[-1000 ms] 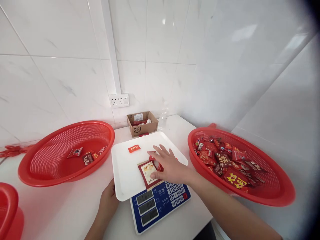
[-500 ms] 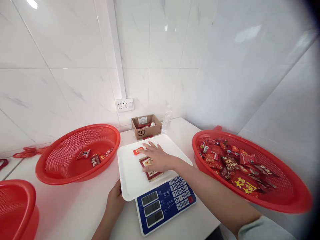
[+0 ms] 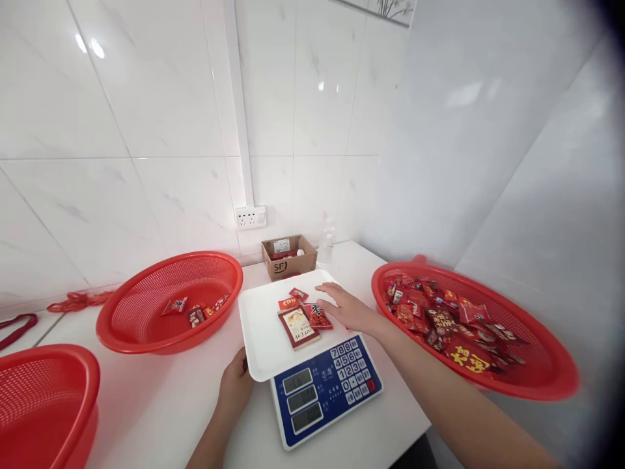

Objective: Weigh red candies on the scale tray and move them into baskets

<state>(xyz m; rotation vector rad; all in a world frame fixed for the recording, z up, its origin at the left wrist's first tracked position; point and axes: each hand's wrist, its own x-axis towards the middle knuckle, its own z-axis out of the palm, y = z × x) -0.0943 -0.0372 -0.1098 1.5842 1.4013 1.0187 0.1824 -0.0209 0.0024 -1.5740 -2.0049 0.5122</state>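
Observation:
A blue digital scale (image 3: 326, 391) carries a white tray (image 3: 263, 332) holding a few red snack packets (image 3: 299, 327). My right hand (image 3: 347, 308) lies flat on the tray's right side, fingers stretched out, just right of a small red packet (image 3: 318, 316). My left hand (image 3: 235, 385) rests curled against the tray's near-left edge, on the white table. Right of the scale, a red mesh basket (image 3: 537, 384) is piled with red candy packets (image 3: 442, 322).
A red mesh basket (image 3: 146, 326) at the left holds a few packets. Another red basket (image 3: 43, 404) shows at the lower left. A cardboard box (image 3: 289, 257), a clear bottle (image 3: 326, 244) and a wall socket (image 3: 251, 217) stand by the tiled wall. Red cords (image 3: 73, 301) lie far left.
My right hand has slid right off the packets, which now lie uncovered on the tray. The view has tilted up and shifted. My left hand stays at the tray edge.

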